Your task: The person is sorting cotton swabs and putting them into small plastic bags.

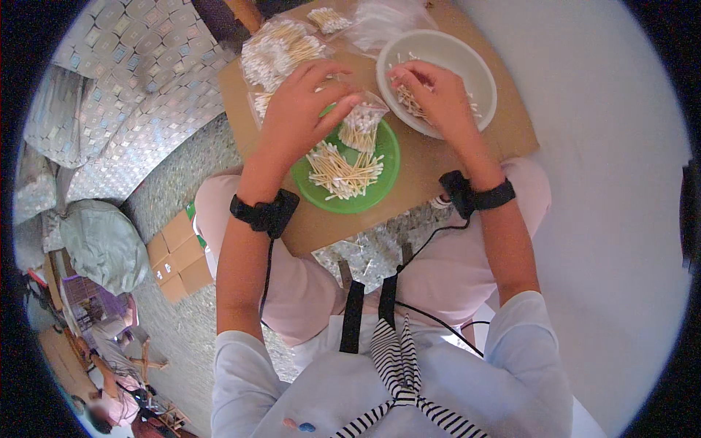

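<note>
My left hand (305, 106) hovers over the left rim of a green plastic basket (305, 191), fingers apart. Its thumb tip is close to the top of a small clear bag of cotton swabs (359, 130); whether they touch I cannot tell. That bag stands in the basket beside a loose pile of cotton swabs (343, 174) with wooden sticks. Over a white bowl (478, 69) to the right, my right hand (436, 95) has its thumb and fingertips pinched together. What lies between them is too small to make out. Loose cotton swabs (410, 102) lie in the bowl under this hand.
Filled bags of cotton swabs (281, 51) and empty clear bags (387, 22) lie at the back of the cardboard tabletop (380, 212). A white wall (599, 182) is at the right. Cardboard boxes (179, 252) stand on the left floor; another person (117, 398) sits farther off.
</note>
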`<move>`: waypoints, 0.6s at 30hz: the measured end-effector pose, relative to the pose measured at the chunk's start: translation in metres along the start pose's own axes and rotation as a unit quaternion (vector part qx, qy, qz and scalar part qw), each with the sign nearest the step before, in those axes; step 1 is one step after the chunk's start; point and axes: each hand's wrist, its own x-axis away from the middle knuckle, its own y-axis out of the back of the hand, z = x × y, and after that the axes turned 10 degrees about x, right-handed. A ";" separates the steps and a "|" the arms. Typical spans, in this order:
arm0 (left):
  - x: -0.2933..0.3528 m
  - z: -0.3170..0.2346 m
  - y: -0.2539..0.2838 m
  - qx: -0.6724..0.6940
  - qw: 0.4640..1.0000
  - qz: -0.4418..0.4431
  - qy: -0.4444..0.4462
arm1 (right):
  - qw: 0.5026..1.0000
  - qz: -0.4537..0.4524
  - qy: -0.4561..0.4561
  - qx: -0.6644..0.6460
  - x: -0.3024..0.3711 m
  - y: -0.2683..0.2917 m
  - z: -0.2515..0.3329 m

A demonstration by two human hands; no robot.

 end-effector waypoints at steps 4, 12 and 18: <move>0.004 0.010 -0.002 -0.036 0.996 0.040 -0.068 | 0.933 -0.055 0.112 0.337 0.007 0.013 -0.021; -0.001 0.008 0.003 0.102 0.984 -0.137 0.047 | 0.914 0.031 0.020 0.405 0.002 0.009 -0.024; -0.002 0.002 0.003 0.164 0.968 -0.168 0.090 | 0.962 -0.115 0.047 0.243 -0.004 0.012 -0.026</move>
